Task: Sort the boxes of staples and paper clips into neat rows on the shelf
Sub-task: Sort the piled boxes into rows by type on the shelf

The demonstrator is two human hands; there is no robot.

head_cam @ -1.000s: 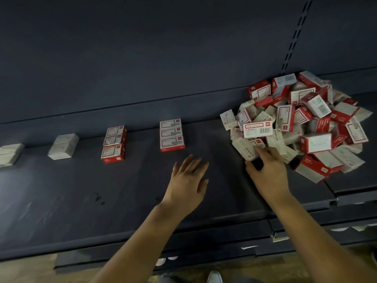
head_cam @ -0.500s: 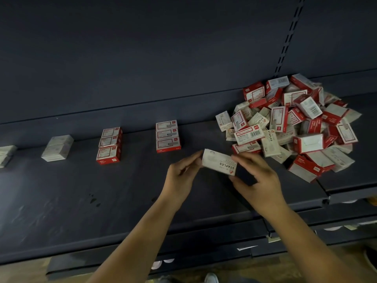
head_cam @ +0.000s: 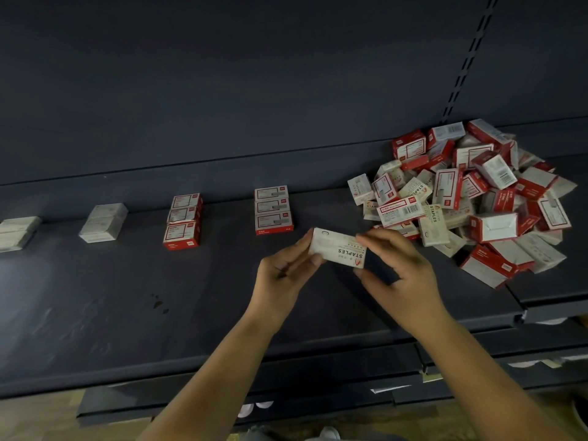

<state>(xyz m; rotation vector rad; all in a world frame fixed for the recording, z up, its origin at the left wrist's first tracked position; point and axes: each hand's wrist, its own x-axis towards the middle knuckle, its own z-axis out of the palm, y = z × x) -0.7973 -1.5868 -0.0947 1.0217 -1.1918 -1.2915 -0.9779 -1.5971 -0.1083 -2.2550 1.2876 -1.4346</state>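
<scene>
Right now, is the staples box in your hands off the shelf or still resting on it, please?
Off the shelf: the white staples box is pinched at its ends between the left hand and the right hand, above the shelf surface.

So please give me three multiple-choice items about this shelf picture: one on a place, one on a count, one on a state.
1. Where is the loose pile of boxes?
A. right end of the shelf
B. left end
C. on the floor

2. How many small groups of boxes stand in the row along the back?
A. two
B. four
C. seven

3. How is the white staples box held?
A. lying on the shelf
B. by one hand
C. between both hands

Answers:
1 A, the pile lies on the shelf at right.
2 B, four groups show, from to.
3 C, the left hand and right hand pinch the staples box.
</scene>
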